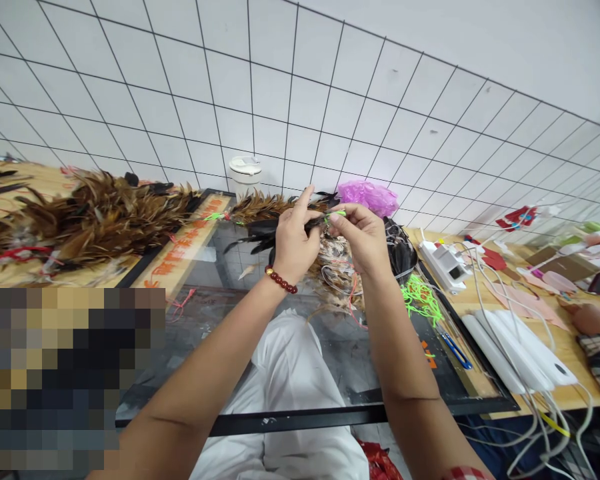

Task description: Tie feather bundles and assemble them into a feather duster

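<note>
My left hand, a red bead bracelet at its wrist, is closed on a bunch of black feathers, index finger stretched upward. The feather tips point left. At the other end of the bunch, my right hand pinches a neon green string between thumb and finger. Below the hands lies a heap of pale brown feathers on the dark glass tabletop. A tangle of neon green string rests right of my right forearm, with blue-handled thread snips beside it.
Brown feather bundles cover the left side. A lidded white cup and a pink plastic bag stand by the grid-patterned wall. At right are a power strip, white devices with cables, and another person's arm.
</note>
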Demonstrator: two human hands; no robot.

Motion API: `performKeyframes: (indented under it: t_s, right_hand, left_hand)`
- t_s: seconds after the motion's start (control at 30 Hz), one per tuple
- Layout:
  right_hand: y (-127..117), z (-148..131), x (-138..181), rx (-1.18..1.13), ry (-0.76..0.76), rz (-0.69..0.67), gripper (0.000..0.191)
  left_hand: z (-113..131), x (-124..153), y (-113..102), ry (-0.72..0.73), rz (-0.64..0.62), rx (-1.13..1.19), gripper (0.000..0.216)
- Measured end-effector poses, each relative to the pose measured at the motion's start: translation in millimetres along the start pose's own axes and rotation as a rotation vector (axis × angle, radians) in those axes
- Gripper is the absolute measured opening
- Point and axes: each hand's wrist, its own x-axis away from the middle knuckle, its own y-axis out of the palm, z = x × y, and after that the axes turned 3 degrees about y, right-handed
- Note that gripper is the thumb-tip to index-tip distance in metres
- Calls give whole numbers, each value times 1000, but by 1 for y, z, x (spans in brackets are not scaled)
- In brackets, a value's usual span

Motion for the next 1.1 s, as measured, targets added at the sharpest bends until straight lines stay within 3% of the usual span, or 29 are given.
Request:
performKeyframes:
  t_s: [0.17, 0.27, 0.43, 0.6, 0.8, 1.0, 1.1]
  right_hand:
    - [0, -2, -1, -17, 28, 24, 23]
    - [0, -1, -2, -22, 53, 4, 27]
    - [2, -1, 1, 74, 73, -47, 37]
    - [8, 3, 4, 233, 11, 3, 38]
    - [8, 3, 4, 281, -81, 73, 20]
    - [8, 3, 5, 311, -49, 58, 20]
    - [9, 3, 5, 274, -47, -11, 24]
  left_hand:
    - [3, -4, 0, -17, -58, 67, 28]
    - [0, -5, 2, -168, -16, 234, 17]
    - [-5, -9, 4, -443, 71, 640, 18]
    - [3, -11, 4, -584, 104, 825, 13]
    - [8, -12, 6, -709, 152, 928, 13]
    - [9, -13, 5, -773, 171, 930, 16]
    - [9, -14, 3, -816, 182, 934, 16]
